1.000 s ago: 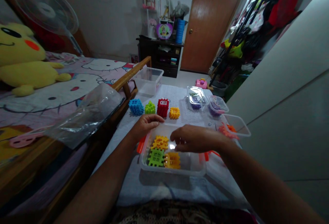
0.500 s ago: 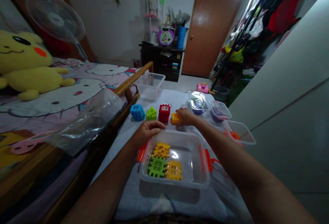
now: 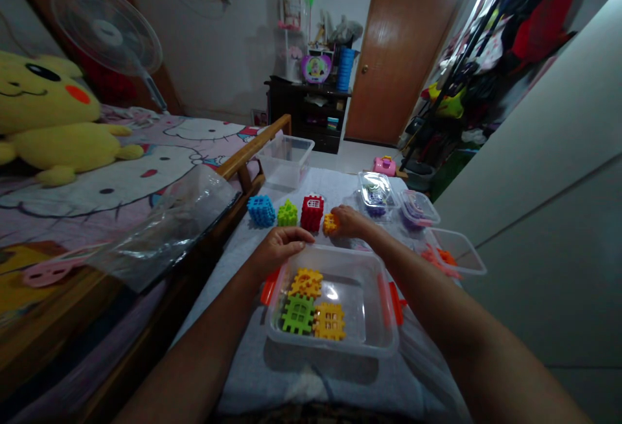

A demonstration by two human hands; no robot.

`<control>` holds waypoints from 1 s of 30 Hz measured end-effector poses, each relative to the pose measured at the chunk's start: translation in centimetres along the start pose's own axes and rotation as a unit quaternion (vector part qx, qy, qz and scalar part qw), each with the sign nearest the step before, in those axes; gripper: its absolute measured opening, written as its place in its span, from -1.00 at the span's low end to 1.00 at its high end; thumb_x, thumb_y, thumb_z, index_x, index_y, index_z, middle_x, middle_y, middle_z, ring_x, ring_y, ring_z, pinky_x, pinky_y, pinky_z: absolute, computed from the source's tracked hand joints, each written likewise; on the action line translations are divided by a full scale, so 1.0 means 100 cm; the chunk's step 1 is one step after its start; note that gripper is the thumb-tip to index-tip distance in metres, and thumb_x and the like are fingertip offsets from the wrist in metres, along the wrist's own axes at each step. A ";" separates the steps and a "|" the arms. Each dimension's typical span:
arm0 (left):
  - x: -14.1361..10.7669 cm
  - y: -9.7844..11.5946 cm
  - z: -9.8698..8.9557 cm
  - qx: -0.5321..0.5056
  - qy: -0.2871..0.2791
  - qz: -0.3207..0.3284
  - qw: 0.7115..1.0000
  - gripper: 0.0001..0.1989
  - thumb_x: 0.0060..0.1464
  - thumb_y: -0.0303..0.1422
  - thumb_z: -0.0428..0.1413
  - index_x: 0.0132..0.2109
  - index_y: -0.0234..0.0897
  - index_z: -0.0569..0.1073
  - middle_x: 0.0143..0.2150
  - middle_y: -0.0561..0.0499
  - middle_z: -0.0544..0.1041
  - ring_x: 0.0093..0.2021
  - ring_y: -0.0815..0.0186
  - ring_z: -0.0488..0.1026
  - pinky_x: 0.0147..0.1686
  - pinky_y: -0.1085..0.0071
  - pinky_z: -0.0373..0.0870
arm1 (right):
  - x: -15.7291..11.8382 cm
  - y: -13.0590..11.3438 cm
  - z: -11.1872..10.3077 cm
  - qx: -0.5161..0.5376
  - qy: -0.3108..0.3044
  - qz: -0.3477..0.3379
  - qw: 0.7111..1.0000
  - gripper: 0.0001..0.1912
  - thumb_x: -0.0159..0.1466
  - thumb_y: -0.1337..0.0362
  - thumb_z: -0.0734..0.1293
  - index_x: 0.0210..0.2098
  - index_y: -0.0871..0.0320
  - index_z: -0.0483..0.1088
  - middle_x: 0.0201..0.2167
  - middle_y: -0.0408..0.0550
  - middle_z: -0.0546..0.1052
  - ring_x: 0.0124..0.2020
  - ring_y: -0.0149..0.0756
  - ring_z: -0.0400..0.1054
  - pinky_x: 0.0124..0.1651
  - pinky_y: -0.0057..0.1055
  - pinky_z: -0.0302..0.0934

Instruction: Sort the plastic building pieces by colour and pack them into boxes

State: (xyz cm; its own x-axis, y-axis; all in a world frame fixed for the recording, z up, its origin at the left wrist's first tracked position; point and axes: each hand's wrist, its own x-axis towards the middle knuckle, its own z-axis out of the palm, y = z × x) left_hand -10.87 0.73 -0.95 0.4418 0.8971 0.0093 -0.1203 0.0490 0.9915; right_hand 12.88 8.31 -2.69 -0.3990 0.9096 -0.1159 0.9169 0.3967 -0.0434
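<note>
A clear plastic box (image 3: 379, 346) with red-orange side latches stands in front of me. Inside lie two yellow waffle blocks (image 3: 329, 321) and a green waffle block (image 3: 298, 314). My left hand (image 3: 279, 249) rests at the box's far left rim, fingers stretched to the right and nothing seen in them. Beyond the far rim, my right hand (image 3: 348, 222) has its fingers closed on yellow waffle blocks (image 3: 330, 223), partly hidden by them. To their left, in a row, stand a red stack (image 3: 311, 213), a lime-green stack (image 3: 287, 214) and a blue stack (image 3: 261, 211) of blocks.
Lidded containers with purple pieces (image 3: 375, 194) stand at the back right, an open one with orange pieces (image 3: 444, 257) nearer. A clear bin (image 3: 286, 161) sits at the back left. A wooden bed rail (image 3: 253, 152) borders the left side, a pale cabinet (image 3: 549, 216) the right.
My right hand has shifted very slightly at the yellow blocks, covering a bit more of them. My left hand and the blocks in the box stay in place; the view moves slightly.
</note>
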 end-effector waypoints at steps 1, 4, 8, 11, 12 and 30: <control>0.000 0.000 0.000 0.002 0.001 0.000 1.000 -0.79 -0.21 -0.34 0.28 -0.33 -0.32 0.61 -0.36 -0.01 0.60 -0.38 0.33 0.43 -0.32 0.44 0.31 | 0.001 0.000 0.001 0.001 -0.001 -0.001 1.000 -0.38 0.13 -0.05 0.45 -0.01 0.29 0.40 -0.05 0.20 0.51 -0.06 -0.11 0.42 -0.07 -0.39 0.21; 0.000 0.000 0.000 0.007 0.002 0.002 1.000 -0.80 -0.21 -0.35 0.27 -0.33 -0.32 0.61 -0.36 0.00 0.61 -0.37 0.33 0.43 -0.32 0.45 0.30 | 0.002 -0.002 0.002 0.004 -0.003 0.001 1.000 -0.39 0.12 -0.02 0.46 -0.01 0.30 0.40 -0.04 0.21 0.51 -0.05 -0.11 0.42 -0.06 -0.40 0.21; 0.001 -0.003 -0.001 0.015 0.004 0.008 1.000 -0.80 -0.19 -0.34 0.27 -0.32 -0.31 0.61 -0.34 0.00 0.61 -0.36 0.33 0.43 -0.31 0.44 0.30 | 0.002 -0.005 0.002 0.011 -0.004 0.009 1.000 -0.43 0.11 0.02 0.47 -0.04 0.30 0.42 -0.07 0.20 0.52 -0.07 -0.12 0.43 -0.07 -0.41 0.21; 0.001 -0.004 -0.002 0.027 0.002 0.012 1.000 -0.79 -0.17 -0.33 0.26 -0.31 -0.32 0.61 -0.34 -0.01 0.60 -0.36 0.32 0.43 -0.32 0.44 0.30 | 0.000 -0.005 -0.002 0.019 -0.004 0.016 1.000 -0.46 0.07 0.06 0.50 -0.08 0.30 0.43 -0.11 0.18 0.54 -0.10 -0.13 0.43 -0.10 -0.41 0.21; 0.001 -0.004 -0.003 0.029 0.002 0.012 0.999 -0.79 -0.17 -0.33 0.26 -0.31 -0.32 0.61 -0.34 -0.01 0.60 -0.36 0.32 0.43 -0.32 0.44 0.30 | -0.001 -0.004 -0.006 0.021 -0.003 0.018 1.000 -0.46 0.06 0.07 0.51 -0.09 0.30 0.43 -0.12 0.18 0.54 -0.11 -0.13 0.43 -0.11 -0.41 0.21; 0.001 -0.004 -0.001 0.019 -0.002 0.029 0.999 -0.80 -0.19 -0.35 0.25 -0.33 -0.30 0.62 -0.36 0.02 0.60 -0.37 0.34 0.41 -0.31 0.43 0.28 | -0.150 -0.080 -0.114 0.093 -0.119 -0.135 0.979 -0.46 0.06 0.16 0.43 0.00 0.25 0.39 -0.10 0.09 0.51 -0.18 -0.21 0.41 -0.14 -0.34 0.28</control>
State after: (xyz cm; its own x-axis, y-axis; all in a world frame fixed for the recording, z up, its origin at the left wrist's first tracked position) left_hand -10.84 0.88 -1.32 0.4379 0.8965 0.0673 -0.1113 -0.0202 0.9936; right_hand 11.40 -7.08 10.65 -0.6341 0.7114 -0.3031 0.7728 0.5687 -0.2819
